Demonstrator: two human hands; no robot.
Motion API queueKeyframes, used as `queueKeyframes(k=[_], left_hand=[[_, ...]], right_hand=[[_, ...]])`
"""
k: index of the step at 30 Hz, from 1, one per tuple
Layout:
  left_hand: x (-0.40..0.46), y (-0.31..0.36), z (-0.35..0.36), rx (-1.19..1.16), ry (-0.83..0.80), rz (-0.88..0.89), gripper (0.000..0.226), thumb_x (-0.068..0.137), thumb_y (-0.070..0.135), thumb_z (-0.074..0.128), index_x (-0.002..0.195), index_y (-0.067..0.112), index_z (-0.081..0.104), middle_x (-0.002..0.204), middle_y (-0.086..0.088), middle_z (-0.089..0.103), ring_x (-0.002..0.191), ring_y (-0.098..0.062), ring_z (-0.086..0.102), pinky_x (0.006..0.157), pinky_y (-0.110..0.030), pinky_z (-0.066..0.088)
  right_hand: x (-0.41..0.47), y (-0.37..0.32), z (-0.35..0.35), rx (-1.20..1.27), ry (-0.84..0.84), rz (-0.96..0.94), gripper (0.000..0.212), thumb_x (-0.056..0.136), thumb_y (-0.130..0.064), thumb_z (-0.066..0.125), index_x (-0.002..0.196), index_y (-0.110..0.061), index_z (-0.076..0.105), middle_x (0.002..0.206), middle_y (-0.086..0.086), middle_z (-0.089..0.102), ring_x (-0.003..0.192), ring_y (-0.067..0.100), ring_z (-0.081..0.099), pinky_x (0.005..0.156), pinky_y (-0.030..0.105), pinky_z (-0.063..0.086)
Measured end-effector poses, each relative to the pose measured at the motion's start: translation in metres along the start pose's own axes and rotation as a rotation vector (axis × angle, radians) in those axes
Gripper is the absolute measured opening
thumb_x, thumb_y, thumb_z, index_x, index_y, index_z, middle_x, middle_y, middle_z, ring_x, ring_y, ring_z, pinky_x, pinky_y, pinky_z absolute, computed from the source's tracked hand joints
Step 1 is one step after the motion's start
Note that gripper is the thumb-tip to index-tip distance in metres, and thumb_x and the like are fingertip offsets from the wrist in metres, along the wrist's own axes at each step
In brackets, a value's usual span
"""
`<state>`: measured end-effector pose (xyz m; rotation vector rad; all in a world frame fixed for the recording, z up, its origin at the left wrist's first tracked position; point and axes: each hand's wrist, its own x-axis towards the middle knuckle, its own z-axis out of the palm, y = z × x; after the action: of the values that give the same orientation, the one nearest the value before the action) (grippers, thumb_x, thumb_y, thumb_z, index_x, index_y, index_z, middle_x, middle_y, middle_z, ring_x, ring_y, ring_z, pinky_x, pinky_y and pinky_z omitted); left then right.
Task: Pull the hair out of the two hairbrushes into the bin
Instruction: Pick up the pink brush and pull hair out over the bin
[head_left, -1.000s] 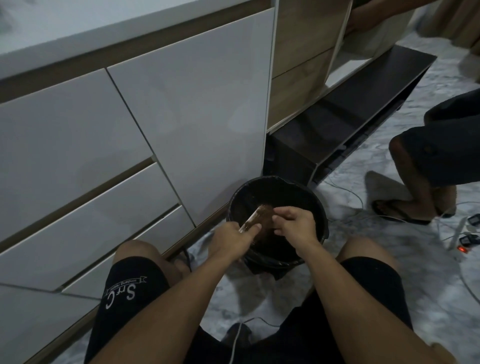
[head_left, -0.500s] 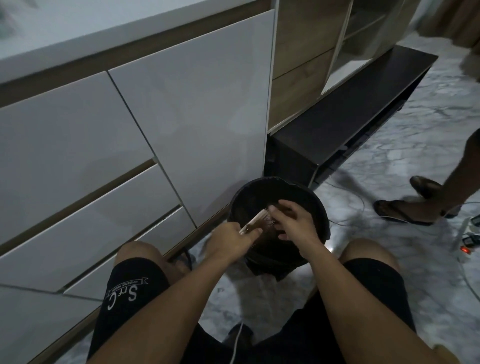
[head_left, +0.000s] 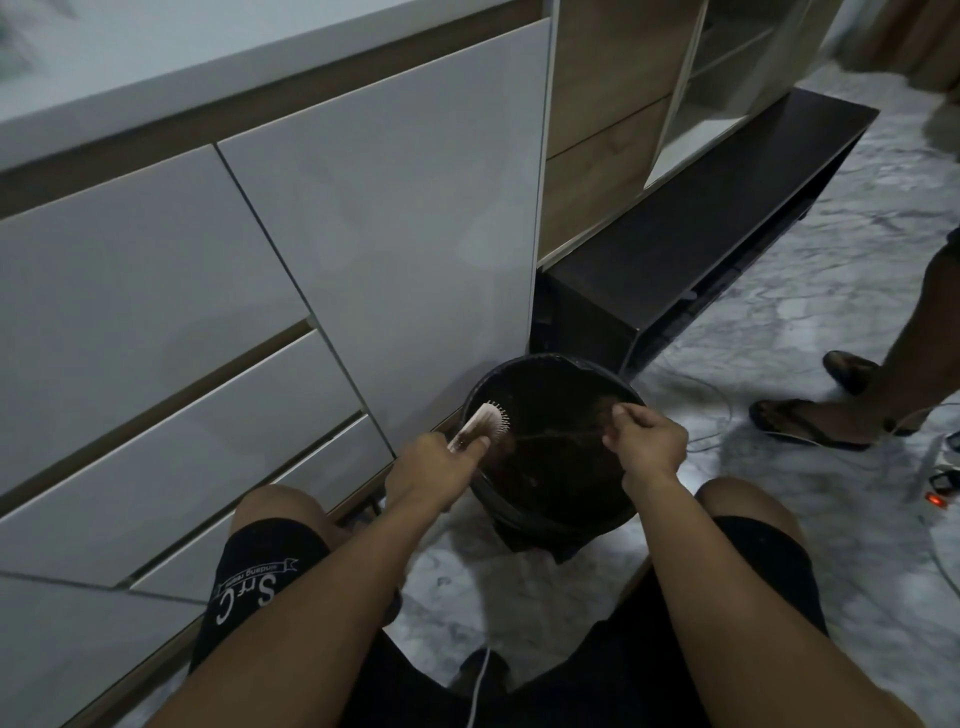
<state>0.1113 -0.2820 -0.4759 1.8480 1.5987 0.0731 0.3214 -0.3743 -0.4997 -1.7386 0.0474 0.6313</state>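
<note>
- The person is stripping hair from a hairbrush (head_left: 485, 422) over the bin (head_left: 555, 364); only this one brush is showing.
- The left hand (head_left: 434, 470) is closing around the brush handle, holding it above the bin's left rim.
- The right hand (head_left: 647, 441) is pinching a strand of hair (head_left: 558, 435), stretching taut from the bristles across the opening.
- Next, judging by this, the strand needs pulling free and dropping inside.
- The cabinet (head_left: 405, 234) is crowding the bin's far side; open floor (head_left: 805, 322) is lying to the right.

Mid-frame, my pale hairbrush (head_left: 485, 420) tilts over the black bin's (head_left: 545, 522) left rim, brown hair strands (head_left: 558, 434) stretching rightward across its opening.
</note>
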Motion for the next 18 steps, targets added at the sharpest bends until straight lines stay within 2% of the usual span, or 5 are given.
queueKeyframes(k=[4,7,10,15,18], left_hand=[[0.002,0.007,-0.001,-0.057,-0.006,-0.019,0.061,0.077,0.071,0.055,0.061,0.012,0.058,0.044,-0.003,0.060,0.040,-0.021,0.065,0.066,-0.034,0.059],[0.005,0.011,0.003,-0.213,-0.081,-0.024,0.053,0.080,0.061,0.056,0.065,0.010,0.059,0.052,-0.008,0.063,0.038,-0.024,0.061,0.054,-0.031,0.053],[0.008,0.014,0.006,-0.319,-0.158,-0.015,0.039,0.086,0.043,0.055,0.073,0.006,0.061,0.063,-0.015,0.066,0.042,-0.025,0.056,0.046,-0.026,0.041],[0.008,0.020,0.010,-0.342,-0.166,0.032,0.034,0.090,0.039,0.057,0.074,0.009,0.058,0.066,-0.014,0.067,0.040,-0.021,0.056,0.041,-0.023,0.038],[0.008,0.025,0.012,-0.322,-0.156,0.072,0.035,0.091,0.039,0.057,0.071,0.011,0.055,0.064,-0.014,0.068,0.040,-0.024,0.057,0.044,-0.024,0.040]], right_hand=[[0.000,0.000,0.003,0.035,-0.053,0.035,0.015,0.093,-0.005,0.061,0.106,-0.006,0.069,0.100,0.007,0.066,0.078,0.014,0.066,0.073,0.028,0.058],[-0.001,0.000,0.006,0.055,-0.129,0.090,0.030,0.092,-0.006,0.062,0.122,-0.007,0.062,0.116,0.010,0.064,0.097,0.020,0.066,0.088,0.035,0.058],[-0.004,0.000,0.007,-0.049,-0.189,0.065,0.049,0.090,-0.010,0.063,0.138,-0.015,0.052,0.127,0.005,0.060,0.104,0.019,0.062,0.099,0.041,0.053],[-0.022,0.000,0.007,-0.423,-0.248,-0.258,0.057,0.084,-0.014,0.065,0.139,-0.021,0.051,0.130,0.001,0.058,0.117,0.018,0.056,0.108,0.038,0.042],[-0.032,0.002,0.010,-0.511,-0.379,-0.414,0.050,0.084,-0.014,0.070,0.131,-0.022,0.058,0.119,-0.002,0.064,0.100,0.011,0.065,0.094,0.034,0.053]])
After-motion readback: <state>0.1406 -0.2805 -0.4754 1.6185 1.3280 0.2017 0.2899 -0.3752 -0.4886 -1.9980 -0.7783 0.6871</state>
